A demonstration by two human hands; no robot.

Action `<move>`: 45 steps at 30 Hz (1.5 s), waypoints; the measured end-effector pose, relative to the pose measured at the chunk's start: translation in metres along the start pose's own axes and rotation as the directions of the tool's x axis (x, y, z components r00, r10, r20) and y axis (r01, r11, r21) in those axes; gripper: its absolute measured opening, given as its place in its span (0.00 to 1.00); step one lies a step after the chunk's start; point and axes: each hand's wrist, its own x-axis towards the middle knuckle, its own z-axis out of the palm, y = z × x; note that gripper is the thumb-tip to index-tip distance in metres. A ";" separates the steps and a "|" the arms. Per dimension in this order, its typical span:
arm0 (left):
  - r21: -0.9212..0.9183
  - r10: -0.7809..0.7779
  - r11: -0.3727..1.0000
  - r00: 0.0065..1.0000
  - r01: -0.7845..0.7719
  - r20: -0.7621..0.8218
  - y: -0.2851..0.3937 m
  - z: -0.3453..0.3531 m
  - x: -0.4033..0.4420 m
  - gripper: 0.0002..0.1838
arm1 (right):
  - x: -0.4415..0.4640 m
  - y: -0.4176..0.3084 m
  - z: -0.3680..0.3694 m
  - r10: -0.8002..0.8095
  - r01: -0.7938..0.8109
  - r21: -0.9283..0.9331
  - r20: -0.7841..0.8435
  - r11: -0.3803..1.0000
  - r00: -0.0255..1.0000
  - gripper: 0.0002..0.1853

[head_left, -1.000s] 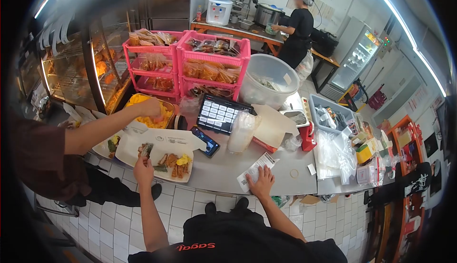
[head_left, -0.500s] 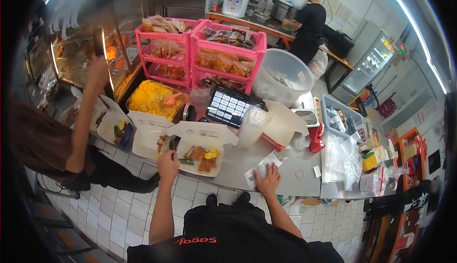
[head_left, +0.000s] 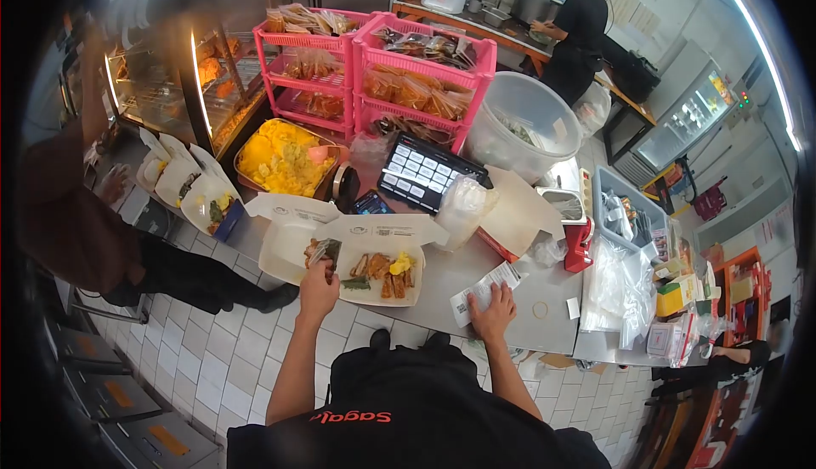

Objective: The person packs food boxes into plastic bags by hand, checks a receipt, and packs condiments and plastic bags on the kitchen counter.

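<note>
My left hand is closed over the left open takeout box, its fingertips pinching a small clear plastic packet with dark contents. Browned meat pieces lie beside those fingertips. Another open takeout box sits to the right, with sliced fried meat, a yellow scoop and a green leafy piece. My right hand lies flat, fingers spread, on a printed receipt on the steel counter.
Behind the boxes stand a tray of yellow food, a touchscreen and pink racks of bagged food. A red dispenser and plastic bags are at right. A co-worker stands left, another at the back.
The whole view has shifted slightly. The left co-worker's raised arm has swung back to the left, away from the boxes. My left hand stays at the left box; my right hand stays on the receipt.
</note>
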 end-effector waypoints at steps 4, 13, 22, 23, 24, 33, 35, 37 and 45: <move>0.079 0.118 0.989 0.991 -0.123 0.061 0.006 0.011 -0.007 0.10 | 0.001 0.004 0.002 -0.022 0.022 0.002 -0.024 1.000 0.999 0.36; 0.025 0.039 0.999 0.955 -0.048 0.293 0.065 0.058 -0.017 0.13 | 0.021 0.033 -0.010 -0.107 0.107 -0.017 -0.044 0.994 0.993 0.35; 0.196 -0.114 0.979 0.953 0.059 0.282 0.084 0.075 0.000 0.17 | 0.046 0.058 -0.046 -0.150 0.148 0.020 0.149 0.989 0.977 0.36; 0.222 -0.110 0.973 0.962 0.054 0.248 0.084 0.076 -0.001 0.15 | 0.047 0.060 -0.051 -0.142 0.138 0.034 0.191 0.990 0.971 0.36; 0.247 -0.106 0.968 0.971 0.052 0.213 0.084 0.077 -0.003 0.14 | 0.049 0.062 -0.052 -0.145 0.141 0.035 0.192 0.989 0.971 0.36; 0.359 -0.038 0.932 0.997 0.057 -0.061 0.075 0.076 -0.007 0.09 | 0.064 0.076 -0.060 -0.227 0.212 0.089 0.236 0.973 0.945 0.37; 0.339 -0.042 0.939 0.997 0.063 -0.069 0.073 0.078 -0.007 0.09 | 0.065 0.078 -0.059 -0.232 0.209 0.121 0.223 0.970 0.947 0.36; 0.292 -0.065 0.953 0.997 0.076 -0.045 0.070 0.073 -0.007 0.10 | 0.063 0.080 -0.056 -0.258 0.237 0.118 0.217 0.964 0.941 0.36; 0.256 -0.345 0.920 0.921 0.295 0.179 0.060 0.058 0.025 0.17 | 0.066 0.073 -0.059 -0.218 0.198 0.104 0.251 0.975 0.943 0.35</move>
